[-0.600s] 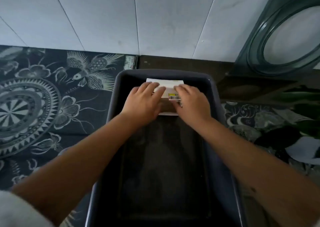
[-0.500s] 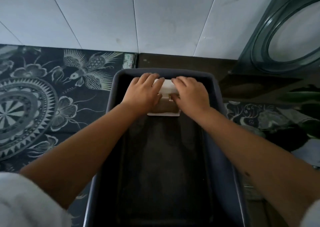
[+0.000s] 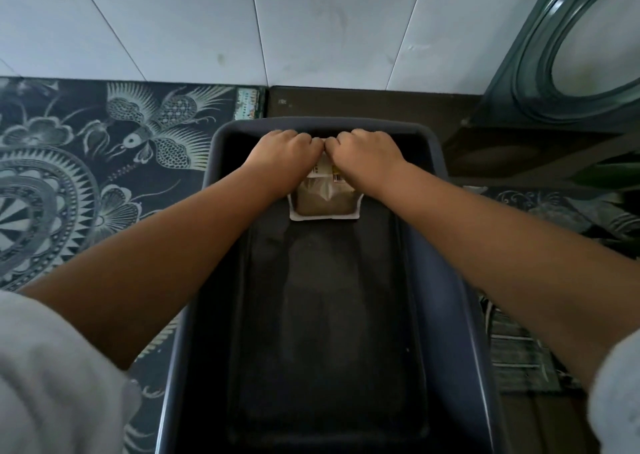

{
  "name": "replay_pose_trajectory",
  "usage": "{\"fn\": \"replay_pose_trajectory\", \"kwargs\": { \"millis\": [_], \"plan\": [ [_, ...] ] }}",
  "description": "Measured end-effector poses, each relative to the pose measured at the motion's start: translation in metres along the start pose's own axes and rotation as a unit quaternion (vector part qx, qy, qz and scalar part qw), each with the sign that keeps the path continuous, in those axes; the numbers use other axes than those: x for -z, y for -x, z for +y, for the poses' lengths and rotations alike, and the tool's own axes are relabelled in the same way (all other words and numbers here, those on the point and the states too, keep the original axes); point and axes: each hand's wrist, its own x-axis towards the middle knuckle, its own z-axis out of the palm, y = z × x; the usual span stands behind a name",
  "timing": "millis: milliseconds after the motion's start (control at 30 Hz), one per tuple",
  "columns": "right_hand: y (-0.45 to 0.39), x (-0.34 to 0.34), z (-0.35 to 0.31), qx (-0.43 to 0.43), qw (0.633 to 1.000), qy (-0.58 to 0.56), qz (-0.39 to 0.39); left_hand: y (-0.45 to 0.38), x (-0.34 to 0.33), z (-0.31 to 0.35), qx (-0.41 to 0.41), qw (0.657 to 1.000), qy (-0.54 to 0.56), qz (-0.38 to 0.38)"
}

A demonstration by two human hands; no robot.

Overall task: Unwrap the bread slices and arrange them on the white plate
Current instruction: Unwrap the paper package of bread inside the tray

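plastic-wrapped bread (image 3: 323,201) gripped by clenched left hand (image 3: 284,152), right hand (image 3: 364,152).

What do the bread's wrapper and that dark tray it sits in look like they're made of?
The wrapper looks like thin clear plastic film with white sealed edges: the brown bread shows through and it catches light. The tray seems to be moulded hard plastic, dark blue-grey and matte, judging by its rounded rim and even colour, though coated metal can't be ruled out.
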Motion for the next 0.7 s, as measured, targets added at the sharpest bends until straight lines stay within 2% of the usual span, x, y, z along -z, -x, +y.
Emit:
{"fn": "replay_pose_trajectory", "kwargs": {
  "millis": [233, 467, 700],
  "plan": [
    [0.026, 0.02, -0.01, 0.031, 0.999, -0.009, 0.025, 0.032, 0.015, 0.008, -0.009, 1.0, 0.016, 0.024],
    [0.1, 0.059, -0.055, 0.057, 0.995, -0.026, 0.079, 0.111, 0.044, 0.049, -0.03, 0.997, 0.033, 0.068],
    [0.204, 0.076, -0.129, 0.046, 0.995, -0.07, 0.052, 0.216, 0.059, 0.117, -0.051, 0.995, 0.054, 0.068]
  ]
}}
